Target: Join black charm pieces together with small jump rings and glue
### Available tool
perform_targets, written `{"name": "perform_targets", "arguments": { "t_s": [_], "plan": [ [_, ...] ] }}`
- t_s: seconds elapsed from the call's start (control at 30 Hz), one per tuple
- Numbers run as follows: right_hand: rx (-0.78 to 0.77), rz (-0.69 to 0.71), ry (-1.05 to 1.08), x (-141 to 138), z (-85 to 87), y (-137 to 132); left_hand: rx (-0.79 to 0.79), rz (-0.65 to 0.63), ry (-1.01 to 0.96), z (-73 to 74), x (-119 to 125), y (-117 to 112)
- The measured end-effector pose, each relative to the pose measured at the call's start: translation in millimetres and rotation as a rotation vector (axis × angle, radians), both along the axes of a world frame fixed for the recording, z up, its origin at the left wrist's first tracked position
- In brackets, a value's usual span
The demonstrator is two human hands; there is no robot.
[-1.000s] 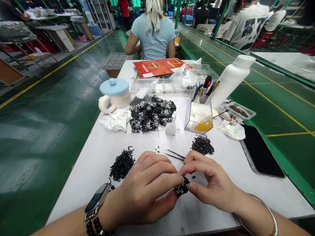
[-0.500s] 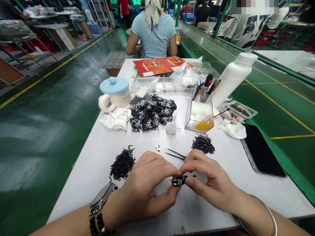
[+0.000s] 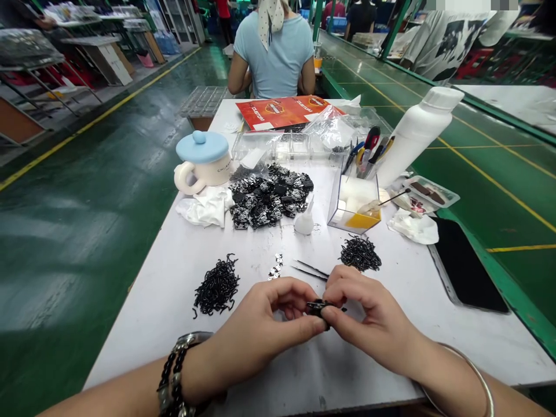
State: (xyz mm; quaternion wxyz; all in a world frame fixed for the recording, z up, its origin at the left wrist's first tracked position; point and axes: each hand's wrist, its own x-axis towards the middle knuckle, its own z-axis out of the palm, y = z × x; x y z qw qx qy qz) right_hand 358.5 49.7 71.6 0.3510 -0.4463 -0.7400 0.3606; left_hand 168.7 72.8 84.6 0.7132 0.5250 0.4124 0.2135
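Note:
Both hands meet low over the white table point(image 3: 174, 289) and pinch one small black part point(image 3: 318, 307) between their fingertips. My left hand point(image 3: 264, 330), with a watch and bead bracelet at the wrist, grips it from the left. My right hand point(image 3: 369, 318), with a thin bangle, grips it from the right. Black tweezers point(image 3: 309, 270) lie just beyond the fingers. A heap of small black hooks point(image 3: 216, 286) lies to the left and a smaller heap point(image 3: 360, 253) to the right. A pile of black and silver parts point(image 3: 269, 196) sits farther back.
A lidded mug point(image 3: 202, 162), white cloth point(image 3: 206, 207), glue bottle point(image 3: 304, 220), clear box point(image 3: 354, 204) with tools, tall white bottle point(image 3: 417, 133) and a black phone point(image 3: 467, 266) ring the work area. A person in a light blue top point(image 3: 275, 49) sits beyond the table.
The black part has been turned from hanging below the fingers to lying flat between both pinches. My left wrist has rolled, and both hands have shifted slightly away from me.

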Motion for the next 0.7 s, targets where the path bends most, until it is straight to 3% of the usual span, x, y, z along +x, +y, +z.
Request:
{"name": "perform_targets", "arguments": {
  "t_s": [0.13, 0.33, 0.53, 0.7],
  "plan": [
    [-0.085, -0.024, 0.027, -1.7, 0.7, 0.9, -0.12, 0.015, -0.047, -0.3, 1.3, 0.6],
    [-0.077, -0.038, 0.025, -2.8, -1.6, 1.1, -0.227, 0.043, -0.105, -1.2, 0.4, 1.7],
    [0.032, -0.083, 0.0, -2.8, -8.2, -1.8, -0.362, 0.13, -0.141, -1.1, 0.0, 3.6],
    [0.109, -0.033, -0.073, -8.3, -9.1, -2.7, -0.413, 0.205, -0.172, 0.3, -0.1, 0.4]
  ]
}}
